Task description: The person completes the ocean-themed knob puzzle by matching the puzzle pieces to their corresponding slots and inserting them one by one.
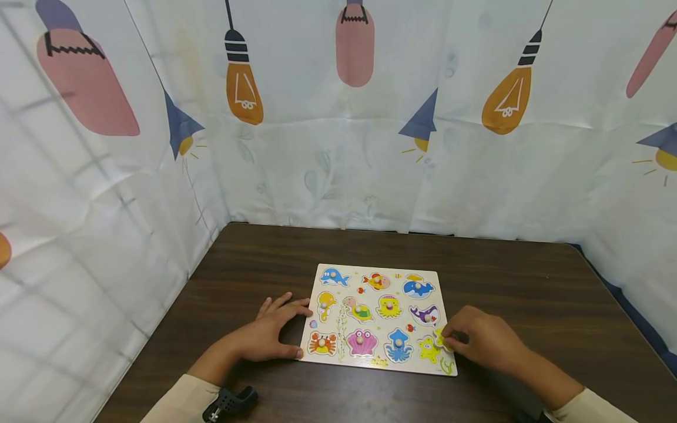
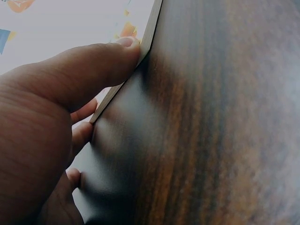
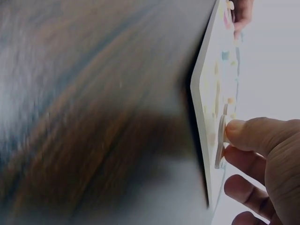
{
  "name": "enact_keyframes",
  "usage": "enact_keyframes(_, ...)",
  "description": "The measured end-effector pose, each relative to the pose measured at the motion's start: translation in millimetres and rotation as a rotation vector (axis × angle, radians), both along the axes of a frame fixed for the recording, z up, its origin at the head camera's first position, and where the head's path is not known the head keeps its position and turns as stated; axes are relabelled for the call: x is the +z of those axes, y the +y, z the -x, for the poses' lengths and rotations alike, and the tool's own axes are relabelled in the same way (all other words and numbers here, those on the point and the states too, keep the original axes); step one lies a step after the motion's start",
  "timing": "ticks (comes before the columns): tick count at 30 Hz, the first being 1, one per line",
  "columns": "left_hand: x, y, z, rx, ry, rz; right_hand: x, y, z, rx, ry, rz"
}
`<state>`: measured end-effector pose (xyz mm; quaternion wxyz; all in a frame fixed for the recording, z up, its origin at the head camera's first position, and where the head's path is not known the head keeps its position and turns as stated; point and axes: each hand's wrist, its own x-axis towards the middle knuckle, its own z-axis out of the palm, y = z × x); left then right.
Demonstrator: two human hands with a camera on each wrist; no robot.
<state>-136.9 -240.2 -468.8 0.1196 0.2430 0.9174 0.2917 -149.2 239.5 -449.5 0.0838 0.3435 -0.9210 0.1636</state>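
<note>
A wooden peg puzzle board with sea-animal pieces lies on the table. My right hand pinches the knob of a small yellow starfish piece between thumb and forefinger. The piece is tilted at the board's right side, beside the printed yellow starfish shape. In the right wrist view the piece's edge stands over the board, and the other fingers are loosely bent. My left hand rests at the board's left edge, its fingers spread. Its thumb presses the near left corner.
Several knobbed pieces sit in the board, among them a crab, a pink shell, a blue squid and a purple whale. Dark wooden table surrounds the board. A patterned white curtain hangs behind and at the sides.
</note>
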Motion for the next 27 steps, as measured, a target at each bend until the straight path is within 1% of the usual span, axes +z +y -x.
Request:
enact_keyframes(7, -0.6, -0.1, 0.0, 0.001, 0.003, 0.002, 0.9, -9.7, -5.1, 0.053, -0.053, -0.001)
enact_keyframes(11, -0.5, -0.1, -0.1, 0.003, 0.004, 0.007, 0.6, -15.0, -7.0, 0.068, -0.051, -0.002)
enact_keyframes(17, -0.6, -0.1, 0.2, 0.001, 0.000, -0.001, -2.8, -22.1, -8.0, 0.076, -0.054, -0.003)
enact_keyframes(23, -1.0, -0.2, 0.6, 0.000, 0.001, 0.002, -6.4, -26.2, -9.0, 0.070, -0.042, -0.033)
enact_keyframes(27, -1.0, -0.2, 0.4, 0.002, -0.001, 0.006, -6.2, -28.1, -9.4, 0.070, -0.057, -0.036)
